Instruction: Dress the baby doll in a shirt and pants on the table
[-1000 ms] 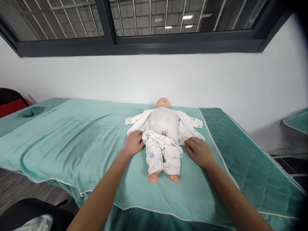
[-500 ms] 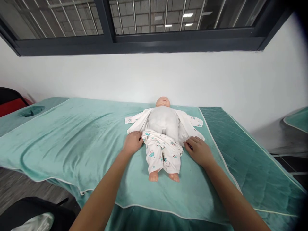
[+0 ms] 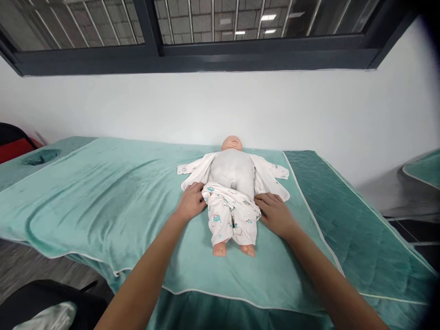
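A baby doll [image 3: 232,167] lies on its back on a green bed, head toward the wall and feet toward me. Its white patterned jacket [image 3: 270,181] is spread open under the grey-white torso, sleeves out to both sides. White printed pants [image 3: 223,215] cover the legs, the waistband bunched at the hips. My left hand [image 3: 191,200] is closed at the left edge of the waistband, its fingertips partly hidden by the cloth. My right hand [image 3: 275,213] rests at the right edge of the waistband, fingers bent over the cloth there.
Green velvet sheet [image 3: 103,197] covers the bed, with a face hole [image 3: 41,156] at its left end. Behind stand a white wall [image 3: 206,107] and a barred window [image 3: 213,23]. A black bag or chair [image 3: 51,302] sits at lower left.
My right hand has moved left, from the jacket's edge to the right side of the pants' waistband. My left hand stays at the left side. The view has shifted slightly.
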Demonstrator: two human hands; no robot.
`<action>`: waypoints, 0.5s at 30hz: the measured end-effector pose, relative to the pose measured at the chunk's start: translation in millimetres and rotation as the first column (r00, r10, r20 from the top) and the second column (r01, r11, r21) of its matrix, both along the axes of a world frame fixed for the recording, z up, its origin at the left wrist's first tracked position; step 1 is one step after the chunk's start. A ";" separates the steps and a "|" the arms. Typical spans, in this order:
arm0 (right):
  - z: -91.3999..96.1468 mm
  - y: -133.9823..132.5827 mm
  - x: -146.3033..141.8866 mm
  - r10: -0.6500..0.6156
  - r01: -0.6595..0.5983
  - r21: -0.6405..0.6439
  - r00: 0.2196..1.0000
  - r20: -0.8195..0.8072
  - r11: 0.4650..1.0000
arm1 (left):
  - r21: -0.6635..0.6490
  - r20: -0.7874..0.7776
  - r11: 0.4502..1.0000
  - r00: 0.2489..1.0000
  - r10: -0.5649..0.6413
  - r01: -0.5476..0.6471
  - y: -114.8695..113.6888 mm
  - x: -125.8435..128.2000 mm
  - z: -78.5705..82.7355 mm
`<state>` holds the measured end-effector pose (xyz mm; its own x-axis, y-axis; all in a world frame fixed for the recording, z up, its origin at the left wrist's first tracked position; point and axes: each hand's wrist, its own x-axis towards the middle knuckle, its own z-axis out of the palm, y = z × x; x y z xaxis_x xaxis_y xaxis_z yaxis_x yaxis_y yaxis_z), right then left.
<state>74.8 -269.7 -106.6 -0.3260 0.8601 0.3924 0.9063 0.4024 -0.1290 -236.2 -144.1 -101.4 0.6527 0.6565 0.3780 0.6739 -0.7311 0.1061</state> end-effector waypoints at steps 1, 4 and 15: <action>-0.4 1.0 -2.9 0.010 -0.010 0.007 1.000 -0.007 1.000 | 0.013 0.002 1.000 1.000 0.001 -0.001 -0.8 1.1 0.2; -1.9 3.6 -8.7 0.017 -0.017 0.021 1.000 -0.019 1.000 | 0.006 0.061 1.000 0.998 -0.017 0.016 -3.8 5.3 0.3; -6.8 6.5 -6.8 0.034 -0.039 -0.059 0.995 -0.090 0.997 | -0.087 0.071 0.996 0.997 -0.017 0.023 -6.7 11.6 -3.5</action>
<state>68.0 -263.2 -113.4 -0.3236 0.8715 0.3686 0.8749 0.4239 -0.2341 -224.6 -150.8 -105.0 0.6398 0.6765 0.3647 0.6482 -0.7299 0.2168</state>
